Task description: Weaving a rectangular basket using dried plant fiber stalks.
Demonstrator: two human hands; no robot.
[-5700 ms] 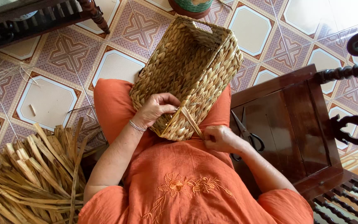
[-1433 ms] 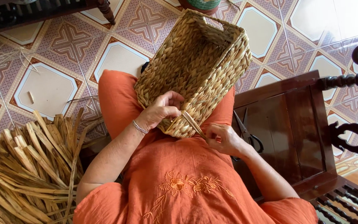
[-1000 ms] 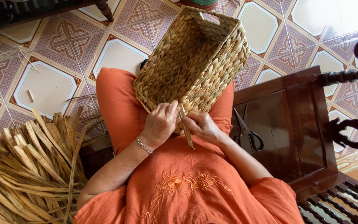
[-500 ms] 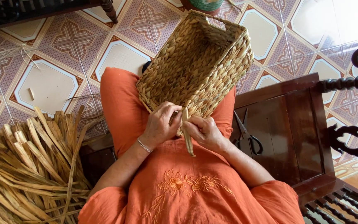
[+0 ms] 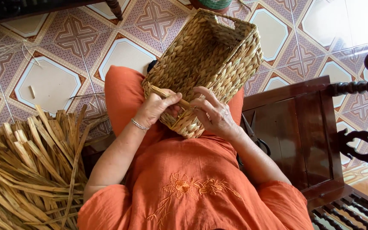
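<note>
From the head view, the woven basket (image 5: 205, 64) lies tilted on the person's lap, its open mouth turned up and away over the knees, so that the near rim comes right under both hands. The left hand (image 5: 156, 108) has its grip closed around a loose fibre strand (image 5: 169, 96) at that rim, thumb over the top, apparently to keep the strand taut against the weave. The right hand (image 5: 213, 113) rests just beside it, fingers curled and pressing on the same rim; its grip looks closed on the edge of the weave, which would steady the basket against the pull. The two grips almost touch.

To the left of the left grip, down by the floor, a bundle of dried flat fibre strips (image 5: 26, 170) lies within arm's reach. To the right of the right grip, a pair of scissors (image 5: 254, 136) lies on a dark wooden seat (image 5: 294, 140), partly hidden by the forearm. The patterned tiled floor (image 5: 47, 55) lies beyond. Nothing stands between the hands and the rim.
</note>
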